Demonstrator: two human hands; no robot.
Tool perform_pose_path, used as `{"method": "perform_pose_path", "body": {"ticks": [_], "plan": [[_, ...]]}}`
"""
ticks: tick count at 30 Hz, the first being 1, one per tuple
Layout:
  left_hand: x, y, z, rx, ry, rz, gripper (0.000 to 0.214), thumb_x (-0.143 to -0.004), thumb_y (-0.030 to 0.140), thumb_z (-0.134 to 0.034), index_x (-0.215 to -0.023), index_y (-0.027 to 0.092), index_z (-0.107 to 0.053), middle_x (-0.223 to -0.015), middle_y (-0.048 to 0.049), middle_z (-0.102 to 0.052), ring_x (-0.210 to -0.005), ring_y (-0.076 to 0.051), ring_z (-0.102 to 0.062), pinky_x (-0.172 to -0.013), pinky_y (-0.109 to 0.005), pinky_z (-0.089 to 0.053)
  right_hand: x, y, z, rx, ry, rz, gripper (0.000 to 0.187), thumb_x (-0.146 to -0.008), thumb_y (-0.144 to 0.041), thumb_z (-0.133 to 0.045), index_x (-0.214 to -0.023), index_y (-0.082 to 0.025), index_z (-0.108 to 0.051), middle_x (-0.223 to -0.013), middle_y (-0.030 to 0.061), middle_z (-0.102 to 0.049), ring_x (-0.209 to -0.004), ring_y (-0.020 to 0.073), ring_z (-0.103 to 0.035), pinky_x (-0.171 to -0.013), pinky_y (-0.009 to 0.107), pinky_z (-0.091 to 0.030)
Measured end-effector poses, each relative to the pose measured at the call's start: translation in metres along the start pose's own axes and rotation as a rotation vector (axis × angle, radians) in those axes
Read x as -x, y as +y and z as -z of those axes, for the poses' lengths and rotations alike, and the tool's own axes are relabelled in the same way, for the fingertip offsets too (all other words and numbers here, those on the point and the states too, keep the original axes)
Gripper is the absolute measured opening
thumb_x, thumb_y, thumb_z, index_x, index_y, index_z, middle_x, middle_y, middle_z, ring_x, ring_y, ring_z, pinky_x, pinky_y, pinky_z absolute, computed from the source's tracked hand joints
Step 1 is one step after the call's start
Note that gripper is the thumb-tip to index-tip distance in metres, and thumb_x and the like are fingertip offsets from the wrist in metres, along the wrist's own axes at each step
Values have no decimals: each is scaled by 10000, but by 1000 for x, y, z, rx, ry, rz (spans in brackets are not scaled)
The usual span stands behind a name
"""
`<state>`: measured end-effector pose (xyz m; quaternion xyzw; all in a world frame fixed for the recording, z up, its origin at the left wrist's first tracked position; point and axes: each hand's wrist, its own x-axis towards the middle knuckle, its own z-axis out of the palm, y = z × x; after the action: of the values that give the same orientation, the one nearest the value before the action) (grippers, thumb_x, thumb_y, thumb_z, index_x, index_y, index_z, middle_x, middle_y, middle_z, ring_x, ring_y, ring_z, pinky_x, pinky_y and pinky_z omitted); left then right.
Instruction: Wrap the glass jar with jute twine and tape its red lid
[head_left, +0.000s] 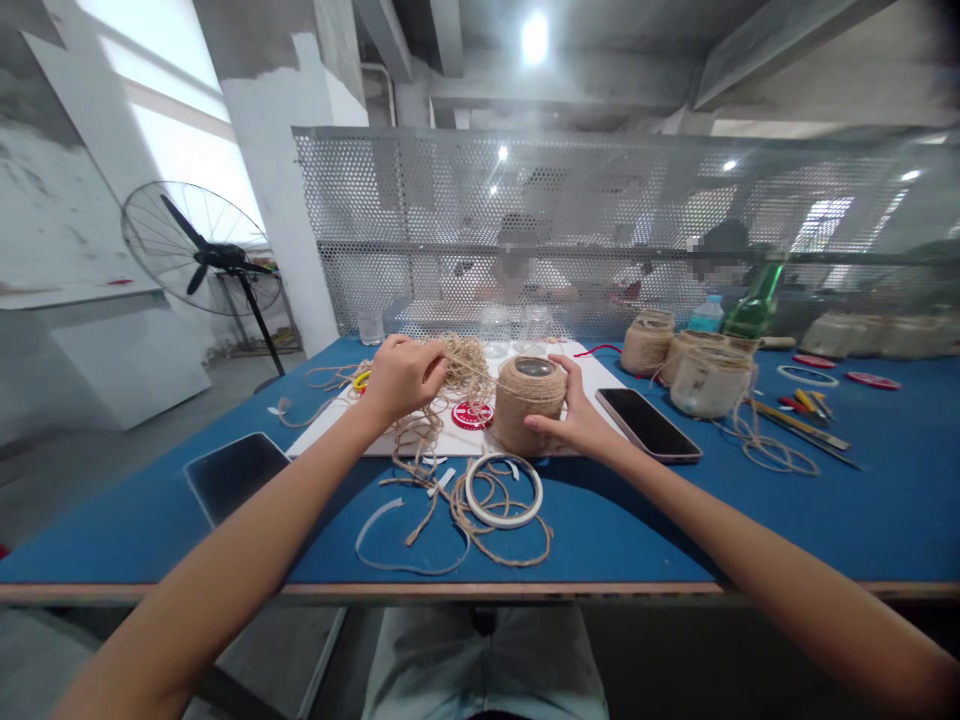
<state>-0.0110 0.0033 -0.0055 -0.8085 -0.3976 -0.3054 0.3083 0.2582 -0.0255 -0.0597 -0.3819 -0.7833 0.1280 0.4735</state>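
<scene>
My left hand (403, 378) pinching jute twine (466, 368); right hand (576, 422) spread against twine-wrapped glass jar (527, 408), frame centre, on white board (480, 445).

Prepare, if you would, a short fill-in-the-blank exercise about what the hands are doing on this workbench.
The left hand holds loose jute twine above a board coloured ____.
The right hand touches the ____ side of a twine-wrapped glass jar.
A smartphone lies on a table whose top is ____.

Missing words: white; right; blue.
</scene>
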Motion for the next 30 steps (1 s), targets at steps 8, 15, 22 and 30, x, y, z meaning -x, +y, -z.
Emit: {"method": "perform_pose_path", "body": {"ticks": [8,15,22,30], "plan": [[3,-1,1,-27,112,-23,164,-767,230,-419,-698,193,-564,-641,-11,-610,-664,-161,-539,-849,-346,-352,1,-2,1,4,-8,-2,863,-633,-460,-689,-1278,-241,-159,-1312,136,-338,-1264,305,-324,-1037,472,-265],[2,1,-4,-51,-27,-49,198,-778,248,-401,-671,189,-557,-597,-22,-583,-620,-155,-523,-797,-339,-358,1,-3,2,-18,-7,-8,877,-627,-446,-700,-1282,-235,-156,-1323,144,-327,-1246,299,-353,-1024,458,-292],[0,2,-6,-70,-119,-72,235,-815,263,-370,-690,188,-555,-590,-25,-584,-627,-155,-540,-780,-332,-350,2,-6,2,-52,-28,-23,875,-638,-426,-698,-1286,-244,-139,-1297,142,-360,-1214,281,-398,-1011,444,-314],[1,1,-14,-69,-123,-79,303,-867,335,-347,-708,189,-560,-574,-20,-574,-620,-155,-539,-783,-336,-338,3,-6,4,-163,-79,-32,855,-665,-442,-670,-1297,-229,-135,-1237,124,-415,-1150,265,-459,-990,431,-337]]}}
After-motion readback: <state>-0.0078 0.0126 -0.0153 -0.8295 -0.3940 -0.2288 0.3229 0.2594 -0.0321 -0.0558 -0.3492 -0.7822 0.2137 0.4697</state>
